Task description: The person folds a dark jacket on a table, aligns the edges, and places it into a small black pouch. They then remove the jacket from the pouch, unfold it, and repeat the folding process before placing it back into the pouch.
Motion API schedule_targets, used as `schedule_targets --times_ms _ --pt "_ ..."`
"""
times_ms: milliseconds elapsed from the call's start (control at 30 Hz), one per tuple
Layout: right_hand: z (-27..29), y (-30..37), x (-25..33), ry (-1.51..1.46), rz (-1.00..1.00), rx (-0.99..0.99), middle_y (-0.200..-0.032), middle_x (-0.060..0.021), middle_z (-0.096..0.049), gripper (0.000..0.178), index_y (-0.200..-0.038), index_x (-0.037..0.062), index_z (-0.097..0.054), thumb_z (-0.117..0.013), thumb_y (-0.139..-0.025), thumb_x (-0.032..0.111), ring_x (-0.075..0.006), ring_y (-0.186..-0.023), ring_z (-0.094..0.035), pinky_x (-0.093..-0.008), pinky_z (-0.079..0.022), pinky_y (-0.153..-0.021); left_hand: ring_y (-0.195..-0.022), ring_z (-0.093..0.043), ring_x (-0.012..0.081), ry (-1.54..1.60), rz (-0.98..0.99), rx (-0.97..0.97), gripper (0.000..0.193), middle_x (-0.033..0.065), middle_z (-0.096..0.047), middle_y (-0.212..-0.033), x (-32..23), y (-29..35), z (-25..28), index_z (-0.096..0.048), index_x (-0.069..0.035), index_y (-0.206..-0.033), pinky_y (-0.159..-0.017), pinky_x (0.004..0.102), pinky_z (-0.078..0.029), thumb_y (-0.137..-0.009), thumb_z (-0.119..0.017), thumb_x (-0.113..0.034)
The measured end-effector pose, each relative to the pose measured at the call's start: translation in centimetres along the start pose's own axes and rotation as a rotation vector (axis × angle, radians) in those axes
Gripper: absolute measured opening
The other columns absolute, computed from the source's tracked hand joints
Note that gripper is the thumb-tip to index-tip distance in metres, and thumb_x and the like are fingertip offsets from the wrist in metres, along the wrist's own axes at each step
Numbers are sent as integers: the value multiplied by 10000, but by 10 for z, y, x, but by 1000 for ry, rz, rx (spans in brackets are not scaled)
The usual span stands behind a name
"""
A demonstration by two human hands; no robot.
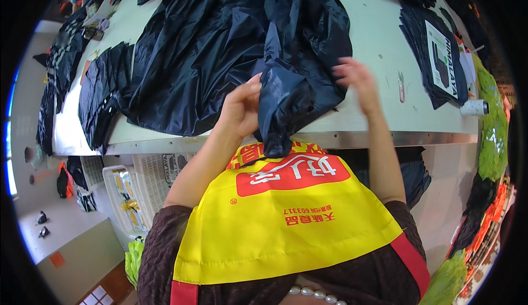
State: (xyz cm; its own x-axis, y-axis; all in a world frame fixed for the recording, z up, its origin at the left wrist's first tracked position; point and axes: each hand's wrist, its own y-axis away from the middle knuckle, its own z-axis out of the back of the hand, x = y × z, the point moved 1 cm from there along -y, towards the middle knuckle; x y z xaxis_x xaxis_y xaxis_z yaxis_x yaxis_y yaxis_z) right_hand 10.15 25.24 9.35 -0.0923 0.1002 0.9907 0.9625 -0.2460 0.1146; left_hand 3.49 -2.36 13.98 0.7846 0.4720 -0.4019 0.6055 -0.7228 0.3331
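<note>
A large sheet of thin, shiny black fabric (203,52) lies crumpled across the pale table in front of me. My left hand (243,106) is closed on a gathered, bunched part of the fabric (283,99), which hangs down over the table's near edge against my yellow apron. The thumb shows on top, while the other fingers are partly behind the cloth. To the right of that bunch, my right hand (356,82) is raised beside the fabric's right edge. It is blurred, with its fingers stretched out and nothing seen in them.
Thread snips (401,87) lie on the table (379,112) to the right. Beyond them are a stack of black pieces with a printed panel (440,60) and a white thread spool (474,107). More folded black fabric (104,93) sits at left. White plastic crates (148,187) stand below.
</note>
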Motion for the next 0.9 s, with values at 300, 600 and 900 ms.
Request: schedule_targets --times_ms 300,600,900 --pt "-126 50 57 -196 -57 664 -1010 -59 -603 305 -1130 7 -550 -610 -834 47 -114 -907 -592 -238 -480 -829 -745 -564 118 -1532 -266 -206 348 68 -589 -748 -16 100 -18 -574 -6 -934 -703 258 -455 -627 -736 -26" --pt "-180 -24 27 536 409 133 -826 -192 -614 321 -1036 34 -510 -606 -730 37 -342 -778 -625 -394 -493 -683 -648 -440 82 -1221 -988 -727 174 -32 -450 -692 -35 4 43 -500 -61 -759 -572 228 -389 -671 -554 79" --pt "-164 23 30 409 516 60 -854 -183 -630 355 -1064 53 -525 -592 -722 -18 -376 -773 -622 -383 -502 -700 -672 -534 257 -1726 -1032 -683 183 139 -500 -684 -63 30 57 -517 -17 -748 -606 307 -428 -613 -617 54"
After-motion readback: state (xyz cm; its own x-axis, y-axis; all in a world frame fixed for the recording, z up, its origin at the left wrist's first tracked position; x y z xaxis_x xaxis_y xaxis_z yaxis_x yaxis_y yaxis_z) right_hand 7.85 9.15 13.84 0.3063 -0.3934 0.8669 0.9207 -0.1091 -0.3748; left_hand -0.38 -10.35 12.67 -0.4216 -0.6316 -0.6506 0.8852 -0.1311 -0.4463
